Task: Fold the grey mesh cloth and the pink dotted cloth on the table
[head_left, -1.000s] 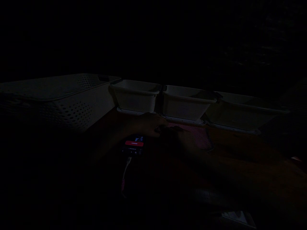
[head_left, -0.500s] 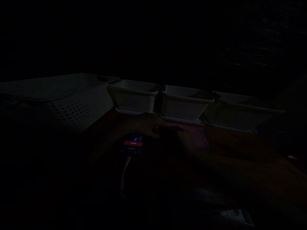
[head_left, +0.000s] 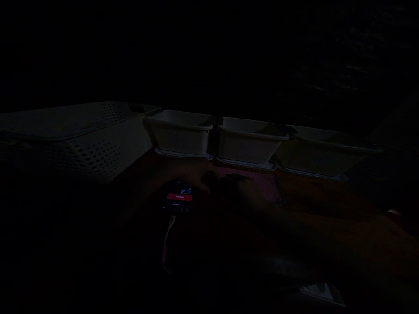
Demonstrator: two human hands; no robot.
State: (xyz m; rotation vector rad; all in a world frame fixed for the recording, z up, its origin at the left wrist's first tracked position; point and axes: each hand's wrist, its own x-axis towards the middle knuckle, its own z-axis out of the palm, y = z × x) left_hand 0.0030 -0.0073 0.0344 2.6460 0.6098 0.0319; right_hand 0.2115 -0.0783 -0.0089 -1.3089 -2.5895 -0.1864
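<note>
Your grip can't be made out in this gloom: your left hand [head_left: 193, 171] and right hand [head_left: 241, 188] sit close together by the left side of a pink, coarse-textured mat [head_left: 267, 185], and whether the fingers close on anything is lost in shadow. With so little light, you could misjudge a grasp or drop something unseen, and a low sweep of your left wrist might knock the flat, lit smartphone [head_left: 179, 197] just nearside on the table [head_left: 307, 196] or snag its thin, pale cable [head_left: 168, 230]. Far side, three smooth, flare-walled tubs [head_left: 248, 146] stand right of a perforated basket [head_left: 135, 135].
</note>
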